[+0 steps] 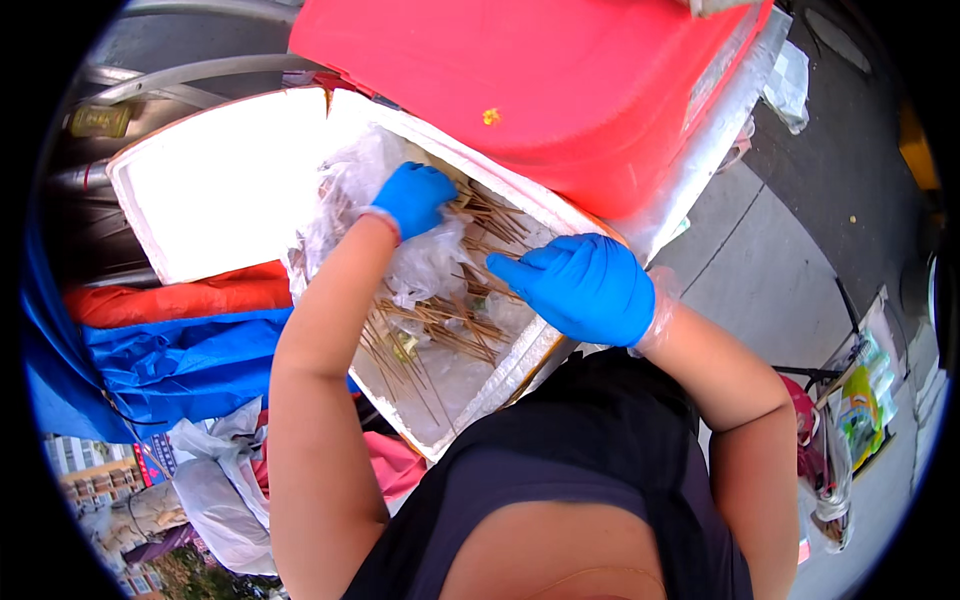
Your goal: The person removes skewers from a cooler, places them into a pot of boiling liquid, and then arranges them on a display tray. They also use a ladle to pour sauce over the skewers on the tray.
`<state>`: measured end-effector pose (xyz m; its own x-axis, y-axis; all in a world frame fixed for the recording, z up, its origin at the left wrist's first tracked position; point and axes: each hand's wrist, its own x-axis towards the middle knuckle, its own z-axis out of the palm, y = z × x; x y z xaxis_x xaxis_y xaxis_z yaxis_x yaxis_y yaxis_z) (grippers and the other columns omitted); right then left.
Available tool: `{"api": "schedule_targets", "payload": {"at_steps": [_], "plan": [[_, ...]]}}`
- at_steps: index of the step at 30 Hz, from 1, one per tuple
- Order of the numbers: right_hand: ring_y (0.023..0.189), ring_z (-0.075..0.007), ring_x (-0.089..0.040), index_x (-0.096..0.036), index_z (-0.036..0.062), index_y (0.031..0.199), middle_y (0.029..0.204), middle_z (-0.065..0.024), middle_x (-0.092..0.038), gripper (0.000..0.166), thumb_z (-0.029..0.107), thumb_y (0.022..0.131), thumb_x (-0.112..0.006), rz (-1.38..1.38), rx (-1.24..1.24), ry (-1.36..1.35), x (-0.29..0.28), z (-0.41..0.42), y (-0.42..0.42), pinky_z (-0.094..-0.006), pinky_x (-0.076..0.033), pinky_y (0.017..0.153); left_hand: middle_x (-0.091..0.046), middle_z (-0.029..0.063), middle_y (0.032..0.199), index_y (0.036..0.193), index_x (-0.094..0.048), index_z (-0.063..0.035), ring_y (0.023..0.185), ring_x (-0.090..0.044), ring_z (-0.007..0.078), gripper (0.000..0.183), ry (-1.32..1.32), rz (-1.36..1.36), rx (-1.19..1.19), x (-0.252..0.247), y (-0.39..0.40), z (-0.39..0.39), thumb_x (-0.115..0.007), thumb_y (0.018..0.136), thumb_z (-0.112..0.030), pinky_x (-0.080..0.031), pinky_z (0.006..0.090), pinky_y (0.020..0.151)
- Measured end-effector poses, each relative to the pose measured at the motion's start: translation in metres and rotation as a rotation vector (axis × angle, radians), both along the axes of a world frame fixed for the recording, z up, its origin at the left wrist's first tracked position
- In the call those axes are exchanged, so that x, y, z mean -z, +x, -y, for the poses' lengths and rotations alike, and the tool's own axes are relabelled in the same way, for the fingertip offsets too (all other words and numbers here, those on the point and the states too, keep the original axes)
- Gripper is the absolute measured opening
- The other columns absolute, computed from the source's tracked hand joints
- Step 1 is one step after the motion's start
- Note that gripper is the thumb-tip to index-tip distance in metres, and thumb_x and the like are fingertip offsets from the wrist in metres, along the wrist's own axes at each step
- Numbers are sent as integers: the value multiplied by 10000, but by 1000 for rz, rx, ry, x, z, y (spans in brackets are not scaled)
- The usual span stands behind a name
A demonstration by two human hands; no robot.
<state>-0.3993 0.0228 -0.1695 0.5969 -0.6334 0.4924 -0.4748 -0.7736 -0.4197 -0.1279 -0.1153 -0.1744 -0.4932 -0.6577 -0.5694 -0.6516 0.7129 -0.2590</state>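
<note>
An open white foam box stands before me, holding clear plastic bags and bundles of thin wooden skewers. My left hand, in a blue glove, reaches into its far part, beside the bags and the skewer ends. The fingers bend down out of sight, so what they touch is hidden. Over the near right rim is my right hand, gloved in blue too, with curled fingers and the back of the hand towards me. Skewer sticks end close to its fingertips; whether it grips any cannot be told.
A red plastic lid or tub sits beyond the box. The white foam lid lies to the left, above a blue tarpaulin and red cloth. Metal tubes curve at upper left. Bagged goods stand at right.
</note>
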Motion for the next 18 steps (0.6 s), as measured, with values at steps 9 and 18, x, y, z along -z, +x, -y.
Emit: {"api": "schedule_targets", "payload": {"at_steps": [9, 18], "plan": [[660, -229, -598, -562, 72, 1029, 716, -48, -557, 316, 132, 718, -559, 57, -5, -45, 1, -1, 0, -332, -481, 522, -599, 1, 1099, 1029, -647, -179, 1042, -550, 185, 323, -61, -144, 70, -13, 27, -14, -669, 707, -210, -359, 368, 974], [644, -208, -596, -567, 97, 1036, 678, -28, -548, 312, 120, 726, -551, 82, 38, -37, -1, -1, 3, -324, -473, 511, -525, 27, 1239, 1001, -647, -154, 1125, -500, 233, 292, -15, -202, 172, 4, 9, -7, -646, 711, -184, -364, 384, 960]]}}
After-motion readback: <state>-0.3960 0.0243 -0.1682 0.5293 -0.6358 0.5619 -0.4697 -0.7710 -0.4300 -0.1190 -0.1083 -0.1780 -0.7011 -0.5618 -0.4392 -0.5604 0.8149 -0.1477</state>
